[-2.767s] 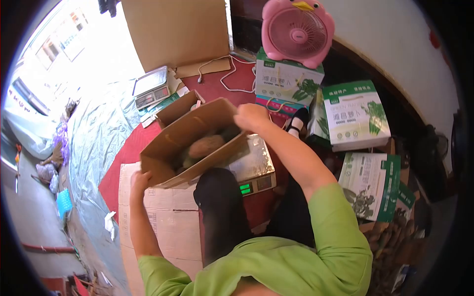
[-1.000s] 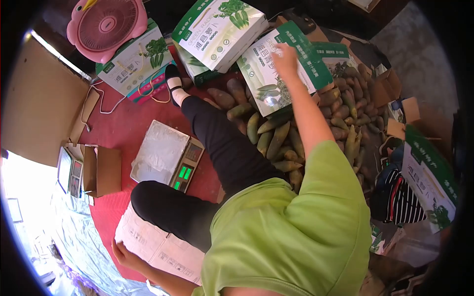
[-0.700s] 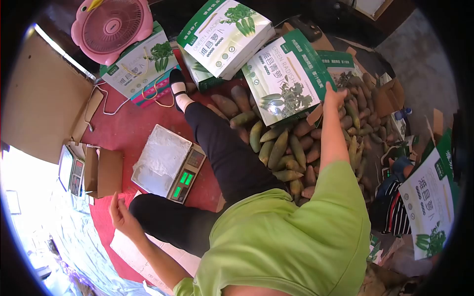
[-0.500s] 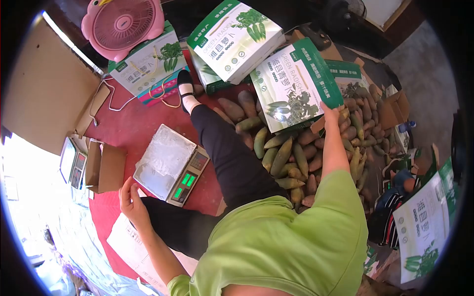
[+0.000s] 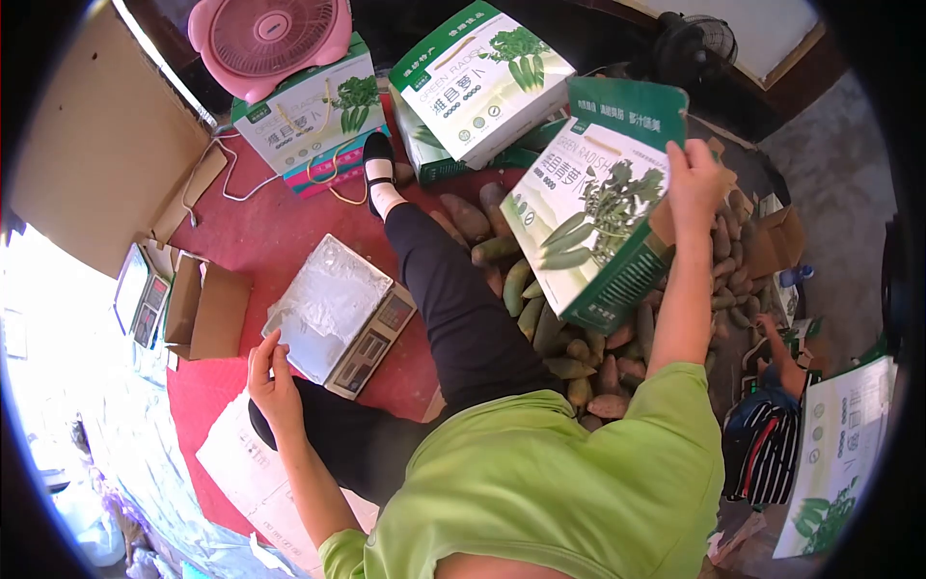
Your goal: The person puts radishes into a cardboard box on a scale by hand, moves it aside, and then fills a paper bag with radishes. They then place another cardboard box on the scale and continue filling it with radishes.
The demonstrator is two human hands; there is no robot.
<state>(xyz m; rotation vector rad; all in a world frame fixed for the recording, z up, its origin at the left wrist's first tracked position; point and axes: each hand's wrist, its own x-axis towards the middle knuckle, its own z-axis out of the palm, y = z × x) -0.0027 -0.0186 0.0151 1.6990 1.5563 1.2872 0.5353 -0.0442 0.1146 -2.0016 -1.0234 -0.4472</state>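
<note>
My right hand [image 5: 699, 183] grips the upper edge of a white and green radish carton [image 5: 603, 198], which stands tilted over the pile. Its green top flap is raised, and its printed front shows radishes and leaves. Beneath and around it lie many loose green radishes [image 5: 550, 328], partly hidden by the carton and my arm. Close to the digital scale [image 5: 338, 304], my left hand [image 5: 275, 386] hangs above my bent knee with its fingers loosely apart and nothing in them. A wrinkled clear cover lies over the scale's plate.
Another radish carton [image 5: 482, 82] rests at the back, beside one with a pink fan [image 5: 270, 39] on top. An open brown box [image 5: 207, 309] and a second scale [image 5: 142, 294] stand at left. At right, another person's arm [image 5: 783, 357] reaches near a carton [image 5: 834, 454].
My right hand has moved up and right along the carton, which has tilted so its lower green side shows. The scale's lit green digits now look dark. My left hand stays near the scale.
</note>
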